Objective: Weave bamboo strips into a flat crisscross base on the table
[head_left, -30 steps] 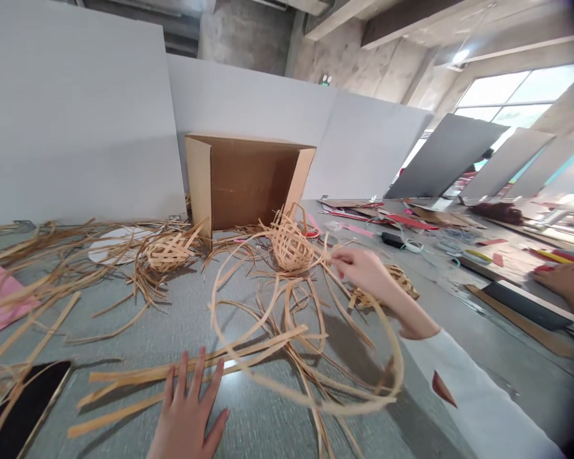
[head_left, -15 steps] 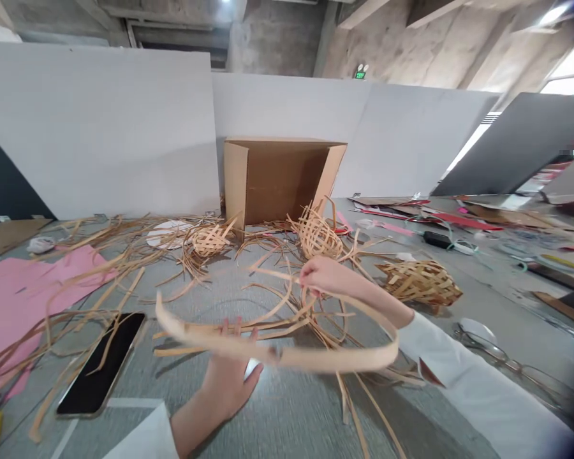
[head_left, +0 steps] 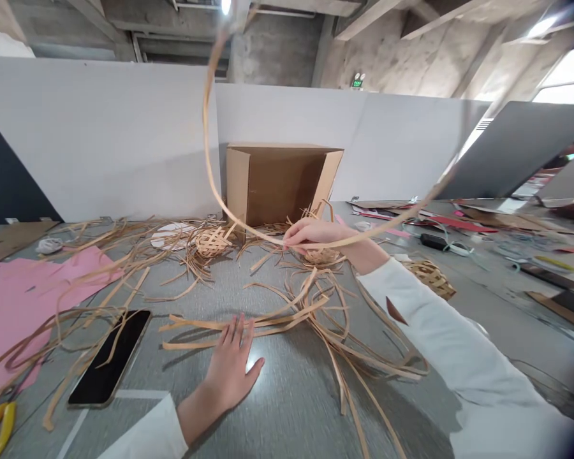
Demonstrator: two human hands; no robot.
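Observation:
My right hand (head_left: 310,234) pinches a long pale bamboo strip (head_left: 212,167) near its middle, raised over the table. The strip bows upward on both sides, its left end above the grey partition. My left hand (head_left: 232,363) lies flat, fingers spread, the fingertips on several bamboo strips (head_left: 272,322) that cross in a loose bundle. Behind my right hand sits a woven bamboo piece (head_left: 321,256), partly hidden. A smaller woven piece (head_left: 213,242) rests farther left. Another woven piece (head_left: 433,278) is partly covered by my right sleeve.
An open cardboard box (head_left: 238,185) stands at the back against the partition (head_left: 124,140). A phone (head_left: 110,360) lies on the left under loose strips, near pink paper (head_left: 23,299) and yellow-handled pliers (head_left: 4,424). A black device with a cable (head_left: 433,241) is at right.
My right hand has lifted the strip up and away from the table; it now arcs high instead of lying low across my left hand. My left hand stays on the bundle.

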